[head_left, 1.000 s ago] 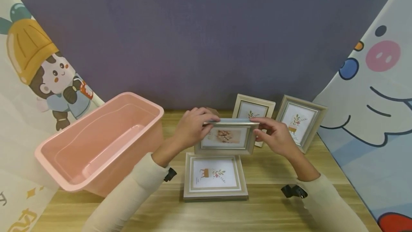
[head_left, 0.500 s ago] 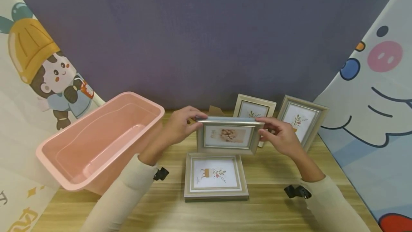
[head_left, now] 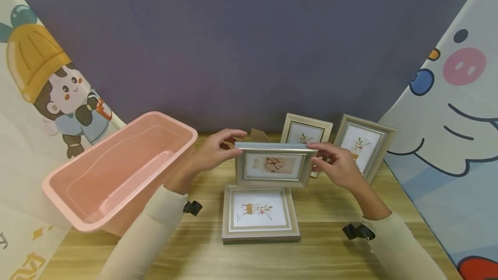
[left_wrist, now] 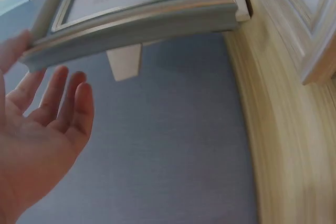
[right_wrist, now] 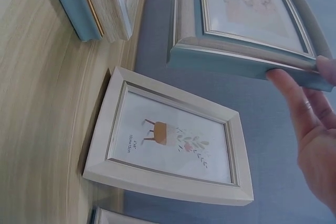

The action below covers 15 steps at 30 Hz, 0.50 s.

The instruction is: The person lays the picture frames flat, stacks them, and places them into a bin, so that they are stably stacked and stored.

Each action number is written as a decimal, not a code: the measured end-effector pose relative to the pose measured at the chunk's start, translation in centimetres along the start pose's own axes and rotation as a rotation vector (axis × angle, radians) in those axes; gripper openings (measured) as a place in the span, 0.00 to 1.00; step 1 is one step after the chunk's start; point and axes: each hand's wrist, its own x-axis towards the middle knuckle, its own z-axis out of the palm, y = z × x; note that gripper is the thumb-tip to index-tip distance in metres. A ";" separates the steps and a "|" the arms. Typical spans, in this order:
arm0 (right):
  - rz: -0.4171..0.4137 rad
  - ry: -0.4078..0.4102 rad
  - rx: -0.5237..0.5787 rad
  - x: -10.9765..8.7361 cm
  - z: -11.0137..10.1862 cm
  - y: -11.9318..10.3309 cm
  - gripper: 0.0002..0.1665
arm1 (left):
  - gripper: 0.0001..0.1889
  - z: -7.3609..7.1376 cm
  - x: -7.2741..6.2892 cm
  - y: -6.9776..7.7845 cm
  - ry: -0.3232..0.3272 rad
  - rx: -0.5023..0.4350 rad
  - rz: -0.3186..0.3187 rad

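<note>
A picture frame [head_left: 275, 165] with a flower photo stands on its long side in the head view, its backing leg [left_wrist: 125, 62] folded out behind. My right hand [head_left: 335, 163] pinches its upper right corner, thumb in front and a finger along the top edge. At the upper left corner is my left hand [head_left: 212, 152]; its thumb is at the frame's front and its fingers are spread behind, apart from the edge in the left wrist view. Just in front, another picture frame [head_left: 229, 211] with a plant print lies flat, face up.
Behind to the right, a pale picture frame [head_left: 289, 126] and a darker picture frame [head_left: 375, 163] stand upright. A pink plastic tub [head_left: 186, 137] sits on the left of the wooden table [head_left: 330, 254]. A dark wall [head_left: 249, 55] rises at the back.
My left hand has slid left along the top edge to the frame's corner and loosened. The frame has shifted slightly and its backing leg shows more. My right hand keeps its grip.
</note>
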 end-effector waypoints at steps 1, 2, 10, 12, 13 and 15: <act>-0.008 -0.003 -0.002 0.0 0.0 0.0 0.23 | 0.27 -0.1 0.1 -0.3 -0.022 -0.030 -0.008; -0.019 -0.009 -0.003 0.0 0.0 0.0 0.23 | 0.30 -0.2 0.1 -0.6 -0.048 -0.063 -0.018; -0.070 -0.045 0.011 0.1 0.2 0.3 0.22 | 0.54 -1.1 0.8 -3.2 -0.266 -0.319 -0.054; -0.075 -0.047 0.012 0.1 0.3 0.4 0.22 | 0.61 -1.1 1.0 -3.7 -0.301 -0.360 -0.040; -0.076 -0.048 0.012 0.2 0.3 0.4 0.22 | 0.63 -1.0 1.1 -3.9 -0.312 -0.377 -0.037; -0.073 -0.051 0.008 0.2 0.4 0.3 0.22 | 0.67 -1.0 1.2 -4.1 -0.330 -0.405 -0.031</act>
